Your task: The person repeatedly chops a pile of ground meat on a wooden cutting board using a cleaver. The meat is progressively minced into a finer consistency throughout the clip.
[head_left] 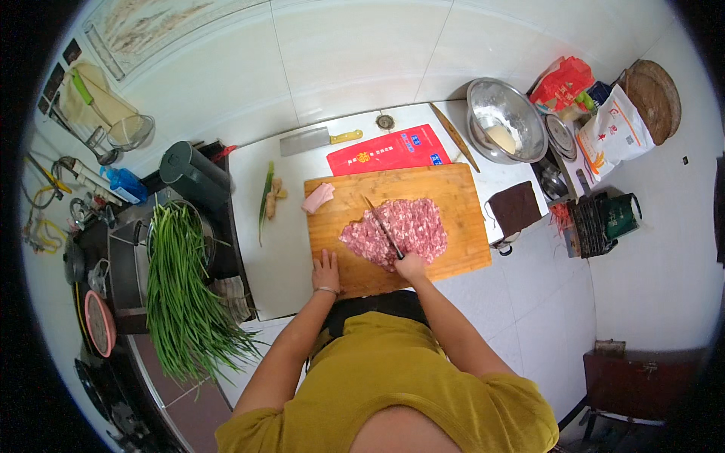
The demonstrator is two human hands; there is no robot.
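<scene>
A wooden cutting board lies at the counter's front edge with a spread of minced meat on it. My right hand is closed round the dark handle of a knife, whose narrow blade, seen nearly edge-on, runs across the meat. My left hand rests flat on the board's near left corner, fingers stretched out, holding nothing. A pale pink piece of meat sits at the board's far left corner. Whether the blade touches the board is hidden.
Behind the board lie a cleaver, a red packet and a wooden stick. A metal bowl with dough stands back right. Ginger and a scallion are left; garlic chives overhang the sink.
</scene>
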